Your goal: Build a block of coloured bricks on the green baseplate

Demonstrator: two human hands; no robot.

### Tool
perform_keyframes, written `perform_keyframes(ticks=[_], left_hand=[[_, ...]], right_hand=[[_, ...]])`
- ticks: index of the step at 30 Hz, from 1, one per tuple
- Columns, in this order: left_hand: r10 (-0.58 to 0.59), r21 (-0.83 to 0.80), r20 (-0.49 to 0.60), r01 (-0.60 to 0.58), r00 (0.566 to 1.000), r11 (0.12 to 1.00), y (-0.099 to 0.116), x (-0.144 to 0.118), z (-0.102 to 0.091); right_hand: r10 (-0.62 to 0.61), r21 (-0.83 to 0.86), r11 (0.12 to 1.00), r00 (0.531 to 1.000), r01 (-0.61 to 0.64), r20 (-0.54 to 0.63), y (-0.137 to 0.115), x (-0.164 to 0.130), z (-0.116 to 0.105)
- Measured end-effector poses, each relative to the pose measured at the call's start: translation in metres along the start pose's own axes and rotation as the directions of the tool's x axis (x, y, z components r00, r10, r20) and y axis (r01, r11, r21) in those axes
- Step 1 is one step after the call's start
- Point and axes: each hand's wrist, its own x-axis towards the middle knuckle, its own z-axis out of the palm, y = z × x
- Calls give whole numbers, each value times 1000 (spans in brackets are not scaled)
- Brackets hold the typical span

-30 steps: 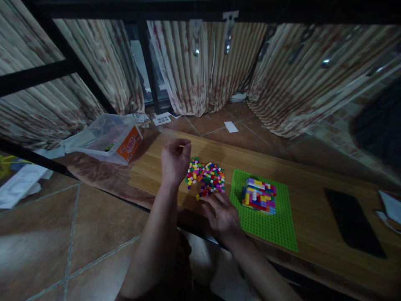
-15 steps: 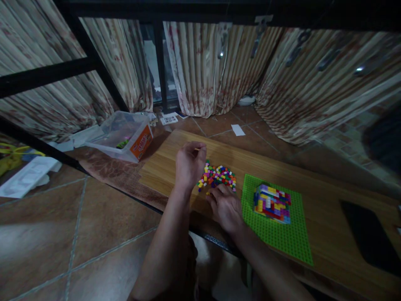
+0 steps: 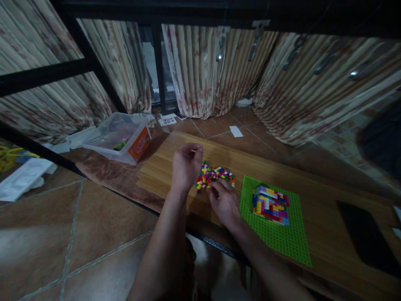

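A heap of small multicoloured toy bricks (image 3: 216, 173) lies on the wooden board. Above its left side is my left hand (image 3: 188, 165), raised, with thumb and fingertips pinched together; whatever is between them is too small to make out. My right hand (image 3: 224, 202) rests low at the heap's near edge, its fingers curled and thumb drawn in beside a yellow brick. Its fingertips are partly hidden, so what they grip cannot be seen. To the right, a block built of mixed bricks (image 3: 271, 205) stands on a green studded baseplate (image 3: 299, 238).
A clear plastic box (image 3: 114, 156) with an orange label and a few green pieces sits beyond the board's left end. A dark flat slab (image 3: 365, 234) lies on the board (image 3: 326, 196) at right. Papers (image 3: 236, 131) lie on the tiled floor behind.
The fingers of my right hand have curled in more at the heap's near edge. My left hand keeps its pinch in nearly the same place. The whole view has shifted slightly.
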Motion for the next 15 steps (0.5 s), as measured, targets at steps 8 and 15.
perform_keyframes(ticks=[8,15], left_hand=[[31,133,70,-40,997,990,2,-2,1],[84,222,180,-123,980,967,2,-2,5]], right_hand=[[143,250,960,988,-124,-58,2,4,-5],[316,491,840,944,-232,-95,-4,-16,-54]])
